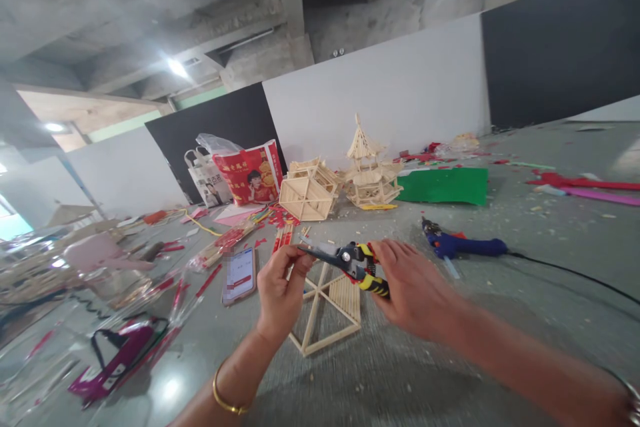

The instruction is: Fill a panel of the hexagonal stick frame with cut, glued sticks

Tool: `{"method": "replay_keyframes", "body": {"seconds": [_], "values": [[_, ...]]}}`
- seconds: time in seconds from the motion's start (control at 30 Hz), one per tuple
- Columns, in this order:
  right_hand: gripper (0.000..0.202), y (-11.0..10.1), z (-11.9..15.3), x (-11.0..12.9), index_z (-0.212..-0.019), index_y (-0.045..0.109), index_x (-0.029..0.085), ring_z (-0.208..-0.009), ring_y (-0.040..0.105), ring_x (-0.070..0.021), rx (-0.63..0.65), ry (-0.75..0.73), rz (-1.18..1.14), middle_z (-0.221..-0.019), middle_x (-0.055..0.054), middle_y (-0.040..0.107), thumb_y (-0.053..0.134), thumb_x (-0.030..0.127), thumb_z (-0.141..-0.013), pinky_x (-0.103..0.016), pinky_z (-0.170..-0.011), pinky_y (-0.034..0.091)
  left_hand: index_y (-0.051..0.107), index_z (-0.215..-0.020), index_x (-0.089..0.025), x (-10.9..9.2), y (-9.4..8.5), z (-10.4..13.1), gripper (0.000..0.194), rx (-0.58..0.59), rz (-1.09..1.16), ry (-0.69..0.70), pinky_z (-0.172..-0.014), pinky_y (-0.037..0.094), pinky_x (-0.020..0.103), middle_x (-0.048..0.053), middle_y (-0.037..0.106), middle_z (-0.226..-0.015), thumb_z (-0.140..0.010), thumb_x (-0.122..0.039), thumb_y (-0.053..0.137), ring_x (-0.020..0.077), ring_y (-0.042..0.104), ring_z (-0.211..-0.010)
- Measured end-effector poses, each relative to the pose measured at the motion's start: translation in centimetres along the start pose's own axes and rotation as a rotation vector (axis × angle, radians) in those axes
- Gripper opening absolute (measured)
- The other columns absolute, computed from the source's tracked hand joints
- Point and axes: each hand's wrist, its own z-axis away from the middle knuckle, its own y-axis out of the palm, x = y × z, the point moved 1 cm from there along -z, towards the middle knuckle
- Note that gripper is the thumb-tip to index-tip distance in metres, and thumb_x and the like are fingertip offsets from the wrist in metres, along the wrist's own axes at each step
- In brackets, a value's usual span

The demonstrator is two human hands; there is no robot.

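My right hand is closed round the yellow-and-black handles of pruning shears, whose dark blades point left. At the blade tips my left hand pinches thumb against fingers; what lies between them is too small to make out. Below both hands a hexagonal frame of pale wooden sticks lies on the grey floor, with spokes meeting in the middle. Its right section is filled with parallel sticks. The hands and shears hide part of its far side.
Behind stand a hexagonal stick structure and a stick pagoda beside a green sheet. A blue glue gun trails its cable rightward. To the left lie a phone, a purple pouch-like item and plastic wrappings; a red bag stands behind.
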Motion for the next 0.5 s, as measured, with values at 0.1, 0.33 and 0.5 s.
{"method": "replay_keyframes", "body": {"seconds": [0.1,0.33,0.5], "values": [[0.040,-0.14,-0.12,0.05,-0.105,0.049,0.010,-0.087,0.055,-0.0280,-0.003,0.022,0.011,-0.096,-0.015,0.060,0.054,0.021,-0.067,-0.041,-0.077,0.043,0.058,-0.077,-0.017,-0.01,0.15,0.02,0.011,0.014,0.075,-0.039,-0.057,0.045,0.018,-0.001,0.063,-0.068,-0.083,-0.027,0.058,0.0086,0.057,-0.061],[0.044,-0.10,-0.21,-0.21,-0.110,0.049,0.007,-0.088,0.054,-0.0285,-0.045,0.003,0.070,-0.098,-0.016,0.060,0.056,0.022,-0.069,-0.041,-0.079,0.041,0.059,-0.075,-0.017,0.26,0.10,0.19,0.013,0.020,0.105,-0.091,-0.054,0.044,0.017,-0.001,0.062,-0.064,-0.081,-0.028,0.059,0.0078,0.053,-0.056],[0.035,-0.35,-0.53,-0.78,-0.103,0.052,0.010,-0.086,0.057,-0.0282,0.040,0.006,0.086,-0.094,-0.014,0.061,0.055,0.022,-0.070,-0.039,-0.076,0.042,0.061,-0.076,-0.016,0.09,0.11,0.10,0.012,0.011,0.086,-0.121,-0.054,0.045,0.018,0.000,0.064,-0.065,-0.079,-0.027,0.061,0.0089,0.056,-0.056]]}}
